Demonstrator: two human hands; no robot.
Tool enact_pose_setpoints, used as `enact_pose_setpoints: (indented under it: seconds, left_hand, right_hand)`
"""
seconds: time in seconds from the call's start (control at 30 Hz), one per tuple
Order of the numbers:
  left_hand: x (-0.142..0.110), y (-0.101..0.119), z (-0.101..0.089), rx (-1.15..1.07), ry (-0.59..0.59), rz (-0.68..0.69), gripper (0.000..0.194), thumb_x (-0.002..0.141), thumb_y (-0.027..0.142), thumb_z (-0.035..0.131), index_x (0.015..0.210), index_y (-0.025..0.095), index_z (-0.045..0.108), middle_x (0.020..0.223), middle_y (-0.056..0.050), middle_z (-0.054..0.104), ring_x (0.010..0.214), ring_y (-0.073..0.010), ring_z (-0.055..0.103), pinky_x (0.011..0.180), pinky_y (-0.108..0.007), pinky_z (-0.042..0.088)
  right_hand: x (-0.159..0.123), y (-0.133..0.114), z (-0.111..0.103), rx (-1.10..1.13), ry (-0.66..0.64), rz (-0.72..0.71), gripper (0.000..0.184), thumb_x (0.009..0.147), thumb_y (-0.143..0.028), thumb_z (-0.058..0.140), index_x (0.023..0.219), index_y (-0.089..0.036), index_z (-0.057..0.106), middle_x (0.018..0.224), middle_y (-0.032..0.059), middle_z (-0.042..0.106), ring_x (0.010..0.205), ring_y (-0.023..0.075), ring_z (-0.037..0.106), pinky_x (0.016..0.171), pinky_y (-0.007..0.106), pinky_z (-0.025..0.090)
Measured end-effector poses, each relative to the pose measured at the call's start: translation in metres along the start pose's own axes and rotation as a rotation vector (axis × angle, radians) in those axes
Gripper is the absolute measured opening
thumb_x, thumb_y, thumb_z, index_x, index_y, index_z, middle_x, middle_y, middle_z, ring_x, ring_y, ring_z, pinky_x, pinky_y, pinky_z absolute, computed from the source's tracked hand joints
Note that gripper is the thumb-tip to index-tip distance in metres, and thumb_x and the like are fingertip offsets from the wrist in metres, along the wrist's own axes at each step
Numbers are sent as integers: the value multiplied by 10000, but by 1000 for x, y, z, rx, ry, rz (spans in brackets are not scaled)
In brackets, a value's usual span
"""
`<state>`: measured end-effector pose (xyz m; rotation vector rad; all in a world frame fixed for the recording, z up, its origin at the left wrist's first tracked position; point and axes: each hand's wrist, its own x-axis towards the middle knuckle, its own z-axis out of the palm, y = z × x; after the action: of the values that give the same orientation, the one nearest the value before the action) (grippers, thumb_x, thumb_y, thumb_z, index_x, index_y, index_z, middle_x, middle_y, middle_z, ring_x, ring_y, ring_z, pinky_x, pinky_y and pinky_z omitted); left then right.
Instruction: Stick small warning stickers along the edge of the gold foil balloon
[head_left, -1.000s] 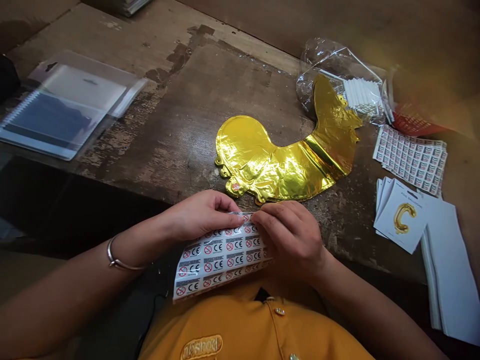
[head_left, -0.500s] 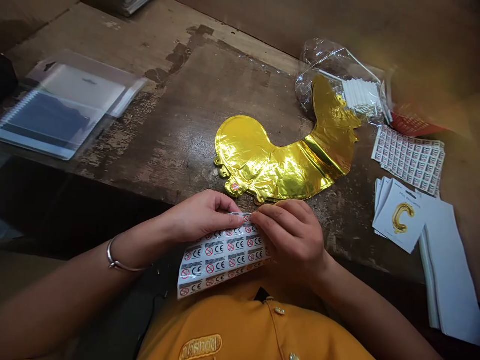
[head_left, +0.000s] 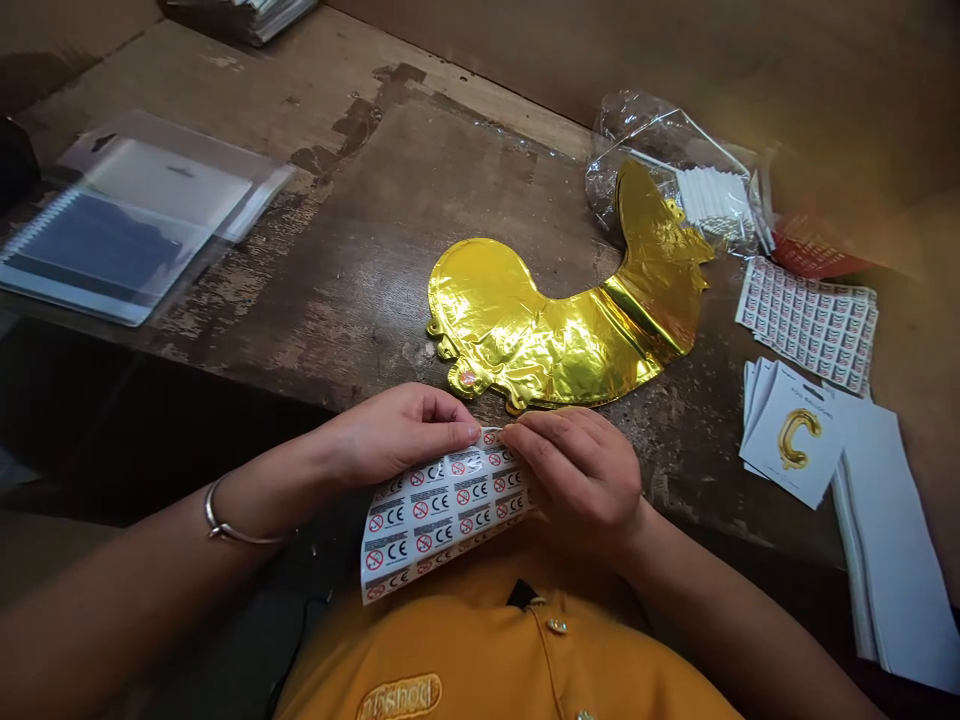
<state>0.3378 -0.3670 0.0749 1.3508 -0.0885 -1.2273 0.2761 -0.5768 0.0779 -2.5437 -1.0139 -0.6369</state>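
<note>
A white sheet of stickers [head_left: 442, 510], printed with CE marks and red warning circles, slants down over my lap. My left hand [head_left: 409, 430] pinches its top edge between thumb and fingers. Close beside it, my right hand [head_left: 577, 465] has its fingertips closed on the sheet's upper right edge; whether a single sticker is between them is hidden. Just beyond both hands, flat gold foil balloons [head_left: 547, 330] lie curved on the table, with small tabs along the near edge.
White cards showing a gold C balloon [head_left: 795, 435] lie at right, by white paper strips [head_left: 892, 540] and more sticker sheets [head_left: 810, 320]. Behind are a clear bag of white sticks [head_left: 712, 195] and a red basket [head_left: 814, 250]. Clear plastic sleeves [head_left: 127, 230] lie left on the worn table [head_left: 322, 250].
My view has shifted slightly. Both hands keep hold of the sticker sheet in nearly the same pose, and the balloons stay where they were.
</note>
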Motion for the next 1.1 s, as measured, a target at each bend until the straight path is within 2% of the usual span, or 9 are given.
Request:
enact_pose_setpoints:
  seconds: [0.23, 0.4, 0.5, 0.77, 0.93, 1.03, 1.1]
  left_hand:
    - [0, -1, 2, -26, 42, 1, 301, 748, 425, 649, 704, 138, 570, 616, 34, 519, 515, -73, 434, 493, -195, 340]
    - [-1, -2, 4, 72, 55, 46, 282, 792, 410, 615, 718, 139, 591, 640, 31, 530, 540, -78, 443, 502, -194, 344]
    - [-1, -1, 6, 123, 73, 70, 283, 802, 418, 606, 738, 142, 610, 657, 26, 544, 559, -87, 455, 507, -197, 349]
    - [-2, 0, 8, 115, 86, 64, 295, 781, 430, 616, 722, 141, 601, 642, 24, 528, 552, -89, 435, 496, -197, 341]
    - [1, -2, 7, 103, 84, 71, 306, 791, 437, 608, 710, 142, 585, 612, 36, 513, 527, -79, 421, 486, -193, 328]
    - [1, -3, 6, 172, 68, 109, 289, 818, 428, 588, 761, 146, 625, 667, 12, 589, 572, -102, 497, 518, -208, 386]
    - [-4, -2, 5, 332, 106, 164, 272, 849, 409, 557, 821, 159, 663, 741, -15, 656, 641, -137, 569, 571, -238, 439]
  right_hand:
    - [1, -3, 0, 7, -9, 5, 164, 838, -107, 570, 994, -120, 617, 869, 112, 696, 756, 192, 613, 659, 333, 502]
    - [12, -4, -5, 132, -17, 176, 108, 846, -93, 586, 923, -159, 623, 846, 67, 685, 757, 157, 588, 689, 307, 505]
    - [18, -5, -6, 131, -55, 231, 120, 851, -144, 616, 965, -165, 646, 883, 69, 699, 792, 173, 570, 729, 335, 508]
    - [10, -5, -7, 42, -94, 120, 172, 833, -121, 625, 993, -177, 646, 924, 44, 726, 814, 199, 579, 736, 367, 488]
    - [8, -5, -3, 6, -93, 24, 166, 841, -115, 591, 1004, -135, 617, 939, 91, 701, 829, 220, 571, 739, 387, 486]
    - [12, -9, -6, 112, -98, 98, 119, 830, -67, 577, 929, -128, 606, 877, 92, 668, 806, 200, 558, 736, 367, 487]
    - [16, -10, -12, 242, -60, 231, 104, 830, -58, 575, 885, -143, 598, 846, 72, 640, 802, 179, 556, 729, 338, 489]
